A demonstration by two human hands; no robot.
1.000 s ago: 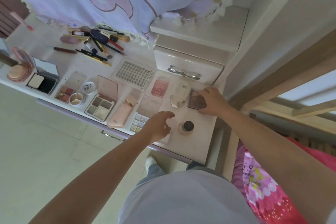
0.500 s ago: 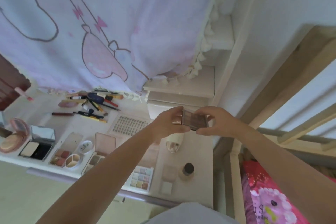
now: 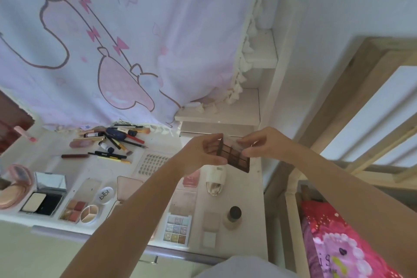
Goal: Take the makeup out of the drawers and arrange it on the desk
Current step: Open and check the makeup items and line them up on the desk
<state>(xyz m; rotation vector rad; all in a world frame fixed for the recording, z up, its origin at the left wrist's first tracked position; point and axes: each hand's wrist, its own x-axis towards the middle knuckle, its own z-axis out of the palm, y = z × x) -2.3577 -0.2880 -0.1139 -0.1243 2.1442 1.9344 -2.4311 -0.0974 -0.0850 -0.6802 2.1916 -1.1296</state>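
A brown eyeshadow palette (image 3: 234, 157) hangs in the air above the white desk (image 3: 252, 201), its clear lid lifted. My left hand (image 3: 203, 153) grips the palette's left end. My right hand (image 3: 264, 145) pinches the clear lid at the right. Below them on the desk lie a pastel palette (image 3: 177, 229), a pink compact (image 3: 191, 179), a dark-capped bottle (image 3: 233, 217) and a white curved case (image 3: 216, 180). The small drawer unit (image 3: 216, 126) behind my hands is partly hidden.
Brushes and pencils (image 3: 115, 142) lie in a heap at the desk's back. Open compacts (image 3: 45, 196), a lash tray (image 3: 150, 163) and blush pans (image 3: 74, 209) fill the left half. A patterned curtain (image 3: 117, 40) hangs behind; a pink bedspread (image 3: 343, 246) is at right.
Both hands lifted the brown palette off the desk and brought it up before the drawer unit. Its clear lid has opened since half a second ago. The view tilted upward.
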